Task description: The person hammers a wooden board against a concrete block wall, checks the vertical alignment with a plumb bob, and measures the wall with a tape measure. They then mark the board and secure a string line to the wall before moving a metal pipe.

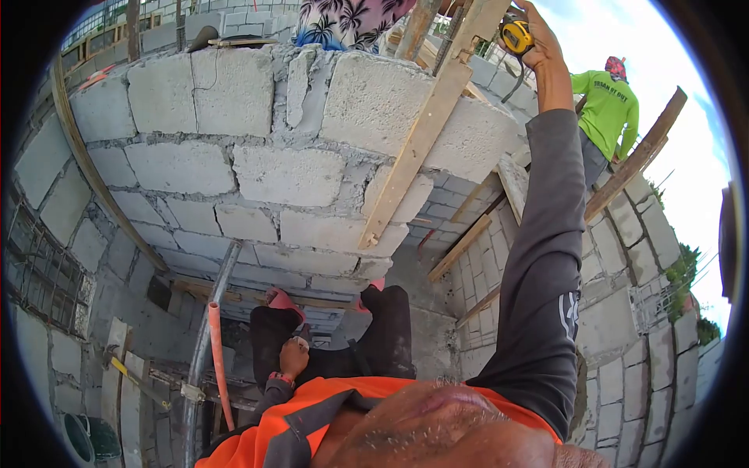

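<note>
My right hand (544, 43) is raised high at the upper right, its fingers wrapped round a yellow and black tape measure (516, 37). The tape measure is beside an upright wooden board (417, 156) that leans along the end of the block wall (289, 175). Below the tape measure hangs a dark strap. My left hand (294, 357) rests low near my thigh with its fingers curled. Something small and pale shows at its fingertips, too small to name.
A metal pipe (211, 335) and an orange pipe (221, 366) stand at my left. A hammer (140, 382) with a yellow part lies near planks, above a dark green bucket (101, 438). A person in a green shirt (608, 109) stands behind, right; another in patterned clothing (343, 22) is beyond the wall.
</note>
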Demonstrator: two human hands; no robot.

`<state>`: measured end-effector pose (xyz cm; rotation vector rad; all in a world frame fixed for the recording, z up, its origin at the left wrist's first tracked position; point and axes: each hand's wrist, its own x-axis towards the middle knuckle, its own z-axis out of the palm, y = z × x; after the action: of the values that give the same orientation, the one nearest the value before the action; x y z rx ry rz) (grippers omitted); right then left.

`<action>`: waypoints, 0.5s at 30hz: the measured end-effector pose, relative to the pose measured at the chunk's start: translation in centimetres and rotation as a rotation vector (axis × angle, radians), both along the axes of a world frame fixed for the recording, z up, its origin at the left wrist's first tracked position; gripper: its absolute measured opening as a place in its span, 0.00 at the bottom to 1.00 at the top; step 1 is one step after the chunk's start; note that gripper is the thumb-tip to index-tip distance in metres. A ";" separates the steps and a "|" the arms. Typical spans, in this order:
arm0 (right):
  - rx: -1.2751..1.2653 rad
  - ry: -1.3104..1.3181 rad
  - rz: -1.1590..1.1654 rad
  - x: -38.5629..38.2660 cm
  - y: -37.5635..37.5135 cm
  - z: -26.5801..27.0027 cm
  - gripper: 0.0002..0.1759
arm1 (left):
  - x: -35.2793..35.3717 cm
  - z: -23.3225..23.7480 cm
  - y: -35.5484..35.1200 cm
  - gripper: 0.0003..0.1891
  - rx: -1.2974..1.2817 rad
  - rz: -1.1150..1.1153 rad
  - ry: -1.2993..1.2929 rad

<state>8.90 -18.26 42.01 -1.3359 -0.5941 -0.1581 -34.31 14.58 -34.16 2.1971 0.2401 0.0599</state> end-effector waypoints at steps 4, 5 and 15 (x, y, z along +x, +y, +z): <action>0.016 0.004 0.083 -1.5 0.7 -0.3 0.16 | 0.0 -0.1 -0.2 0.04 0.026 0.012 0.001; 0.049 0.005 0.082 -1.5 0.8 -0.4 0.16 | 0.0 -0.1 -0.1 0.04 0.025 0.013 0.004; 0.056 -0.020 0.055 -0.3 0.2 -0.2 0.15 | 0.4 -0.5 0.1 0.04 -0.010 0.036 -0.012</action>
<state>8.56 -18.08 41.81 -1.2634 -0.6385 -0.1424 -33.96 14.63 -34.63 2.1815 0.2725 0.0921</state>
